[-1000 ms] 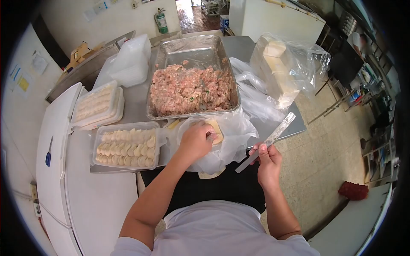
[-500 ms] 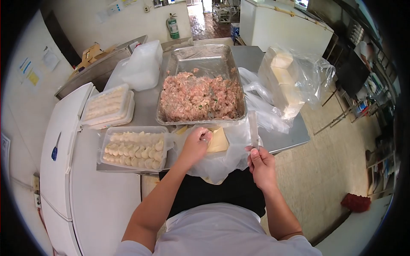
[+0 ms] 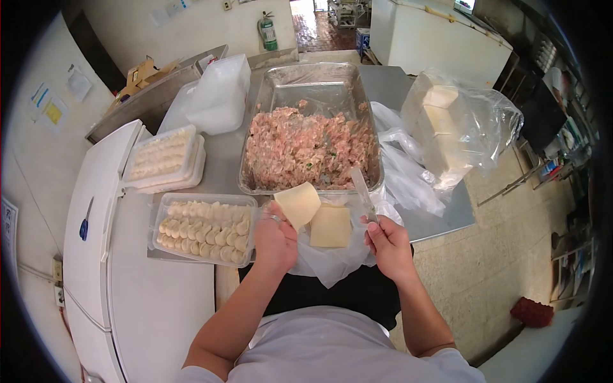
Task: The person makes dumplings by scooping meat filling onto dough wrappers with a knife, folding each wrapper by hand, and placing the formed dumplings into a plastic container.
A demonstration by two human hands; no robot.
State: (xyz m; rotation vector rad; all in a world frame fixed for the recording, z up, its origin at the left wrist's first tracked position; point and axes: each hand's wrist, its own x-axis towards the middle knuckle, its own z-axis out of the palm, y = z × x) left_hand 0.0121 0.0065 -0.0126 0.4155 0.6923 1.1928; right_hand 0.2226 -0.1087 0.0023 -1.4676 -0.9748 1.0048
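My left hand (image 3: 276,241) holds up a thin square dumpling wrapper (image 3: 297,204), its edge pinched in the fingers. Just right of it, a stack of wrappers (image 3: 331,227) lies on a clear plastic bag (image 3: 332,265). In my right hand (image 3: 388,246) is a flat-bladed spreading knife (image 3: 362,190), blade pointing up and away from me. Beyond both hands stands a metal tray (image 3: 281,75) with minced meat filling (image 3: 306,143) heaped in its near part. To the left, an open plastic container (image 3: 153,220) holds rows of folded dumplings (image 3: 204,231).
Lidded containers of dumplings (image 3: 163,156) are stacked at the left, with empty white tubs (image 3: 220,96) behind them. More wrapper stacks (image 3: 440,131) sit in a clear bag at the right. A white freezer (image 3: 89,242) adjoins the table's left side.
My left hand has lifted a wrapper off the stack and drawn it left and nearer. The knife in my right hand has tilted to the left. The whole view has shifted slightly.
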